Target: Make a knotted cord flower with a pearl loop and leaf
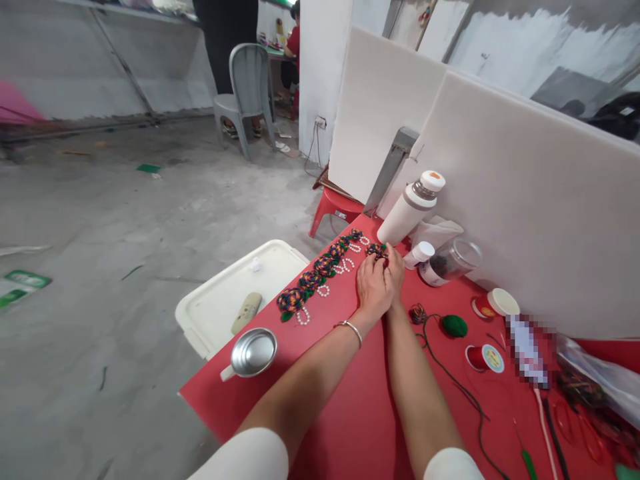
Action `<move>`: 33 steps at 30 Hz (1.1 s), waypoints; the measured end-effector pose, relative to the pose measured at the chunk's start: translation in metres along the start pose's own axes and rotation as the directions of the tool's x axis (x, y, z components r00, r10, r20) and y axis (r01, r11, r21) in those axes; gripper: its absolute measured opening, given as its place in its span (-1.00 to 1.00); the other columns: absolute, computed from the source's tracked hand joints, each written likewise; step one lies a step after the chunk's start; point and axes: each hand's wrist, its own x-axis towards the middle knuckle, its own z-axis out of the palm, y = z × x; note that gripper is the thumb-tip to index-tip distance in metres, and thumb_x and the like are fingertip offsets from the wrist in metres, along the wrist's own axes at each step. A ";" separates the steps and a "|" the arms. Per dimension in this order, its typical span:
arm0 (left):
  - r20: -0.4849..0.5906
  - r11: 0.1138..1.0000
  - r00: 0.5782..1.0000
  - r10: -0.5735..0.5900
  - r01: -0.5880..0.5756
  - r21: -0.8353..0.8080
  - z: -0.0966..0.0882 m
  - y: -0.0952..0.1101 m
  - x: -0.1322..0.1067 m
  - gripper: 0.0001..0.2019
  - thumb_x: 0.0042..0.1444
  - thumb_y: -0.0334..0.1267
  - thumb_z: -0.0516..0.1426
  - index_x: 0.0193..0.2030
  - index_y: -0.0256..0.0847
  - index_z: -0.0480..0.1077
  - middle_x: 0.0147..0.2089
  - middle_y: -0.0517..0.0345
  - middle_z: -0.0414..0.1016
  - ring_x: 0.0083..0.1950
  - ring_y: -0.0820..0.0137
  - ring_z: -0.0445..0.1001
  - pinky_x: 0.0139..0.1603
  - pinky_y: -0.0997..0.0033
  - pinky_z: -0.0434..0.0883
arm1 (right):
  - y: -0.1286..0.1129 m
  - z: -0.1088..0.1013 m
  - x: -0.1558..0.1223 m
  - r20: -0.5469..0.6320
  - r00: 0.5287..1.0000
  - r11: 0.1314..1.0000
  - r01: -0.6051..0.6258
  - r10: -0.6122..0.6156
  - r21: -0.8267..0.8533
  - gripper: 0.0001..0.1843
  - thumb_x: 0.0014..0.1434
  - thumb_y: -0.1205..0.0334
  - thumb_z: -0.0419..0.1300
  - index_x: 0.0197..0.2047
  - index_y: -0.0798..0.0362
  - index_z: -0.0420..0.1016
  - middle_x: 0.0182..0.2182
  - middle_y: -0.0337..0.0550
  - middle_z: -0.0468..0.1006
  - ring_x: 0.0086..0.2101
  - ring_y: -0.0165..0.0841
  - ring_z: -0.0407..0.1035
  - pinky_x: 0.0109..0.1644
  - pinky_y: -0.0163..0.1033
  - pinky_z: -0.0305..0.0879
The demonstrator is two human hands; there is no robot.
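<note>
At the far part of the red table [350,413], my left hand [374,285] and my right hand [395,270] meet over a crocheted flower [375,250] in dark, mixed-colour yarn. Both hands have bent fingers closed on its near side, and they hide part of it. My left wrist carries a bangle. To the left, a slanting row of similar crocheted flowers [291,301] with green leaves lies along the table edge. Small loops of white beads [303,316] lie beside them.
A metal cup [254,352] stands near the left edge. Beyond my hands are a white thermos [407,210], a small white bottle [419,255] and a clear jar [450,261]. Rightward lie green yarn [454,326], thread spools [485,359], a green-handled hook [528,463] and scissors [580,430].
</note>
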 end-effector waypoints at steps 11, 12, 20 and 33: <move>-0.010 0.999 0.999 -0.034 0.033 -0.031 -0.003 0.006 -0.003 -0.63 0.28 -0.29 0.02 0.18 -0.30 0.41 0.32 -0.18 0.34 0.35 0.15 0.27 0.40 0.03 0.19 | -0.006 -0.010 -0.006 -0.075 0.997 0.999 0.021 -0.023 -0.025 -0.50 0.26 0.19 0.01 0.23 0.12 0.35 0.05 0.13 0.53 0.04 -0.15 0.38 0.19 0.02 0.26; -0.008 0.999 0.999 -0.034 0.034 -0.034 -0.003 0.007 -0.003 -0.63 0.28 -0.29 0.02 0.18 -0.30 0.41 0.32 -0.18 0.34 0.35 0.15 0.26 0.39 0.02 0.18 | -0.007 -0.010 -0.008 -0.094 0.995 0.999 0.023 -0.025 -0.028 -0.51 0.26 0.19 0.01 0.22 0.12 0.36 0.03 0.13 0.54 0.02 -0.15 0.40 0.17 0.01 0.28; 0.000 0.999 1.000 0.017 -0.017 -0.040 -0.011 0.010 -0.006 -0.64 0.28 -0.32 0.03 0.18 -0.24 0.40 0.30 -0.13 0.35 0.31 0.17 0.30 0.35 0.06 0.24 | -0.014 -0.016 -0.021 -0.082 0.996 0.998 0.024 -0.020 0.051 -0.59 0.29 0.20 -0.04 0.07 0.12 0.48 -0.13 0.08 0.62 -0.15 -0.18 0.44 0.02 -0.05 0.35; 0.161 0.930 0.948 0.274 -0.304 0.205 -0.095 -0.005 -0.105 -0.48 0.32 -0.16 0.02 0.38 -0.22 0.16 0.48 -0.24 0.08 0.50 0.10 0.02 0.41 -0.12 0.13 | -0.082 -0.027 -0.052 0.049 0.976 0.958 0.198 -0.212 0.208 -0.68 0.38 0.08 0.08 -0.19 0.00 0.63 -0.36 -0.13 0.59 -0.27 -0.27 0.35 -0.10 -0.17 0.23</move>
